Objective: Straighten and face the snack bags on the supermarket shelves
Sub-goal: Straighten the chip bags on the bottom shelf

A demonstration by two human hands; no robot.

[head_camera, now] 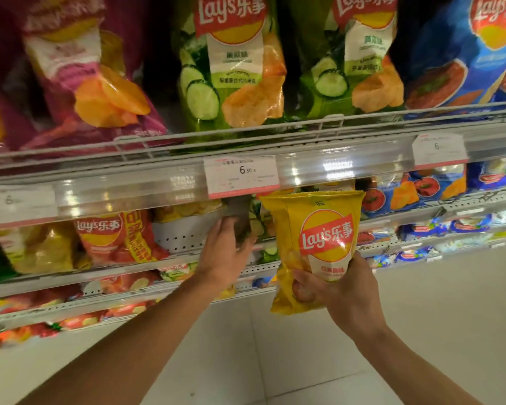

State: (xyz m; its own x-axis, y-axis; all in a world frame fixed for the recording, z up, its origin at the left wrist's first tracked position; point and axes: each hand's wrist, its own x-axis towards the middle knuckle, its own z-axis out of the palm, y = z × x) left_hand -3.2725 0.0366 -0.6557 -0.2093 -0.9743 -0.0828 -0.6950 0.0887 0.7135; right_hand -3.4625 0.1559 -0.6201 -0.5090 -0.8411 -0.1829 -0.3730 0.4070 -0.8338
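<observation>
My right hand point(342, 290) grips the lower part of a yellow Lay's chip bag point(319, 229), holding it upright and label-forward in front of the second shelf. My left hand point(225, 252) reaches with straight fingers into a gap on that shelf point(187, 258), beside a white perforated divider point(184, 232); its fingertips are blurred and partly hidden under the shelf rail. Left of the gap stand a red Lay's bag point(111, 238) and a yellow bag point(41, 249).
The upper shelf holds purple point(79, 80), green cucumber point(234, 68) and blue point(462, 54) Lay's bags behind a wire rail. A price tag point(241, 175) reads 6.50. Blue tomato bags point(415, 191) sit right of the held bag. Lower shelves carry more snacks above a pale tiled floor point(275, 361).
</observation>
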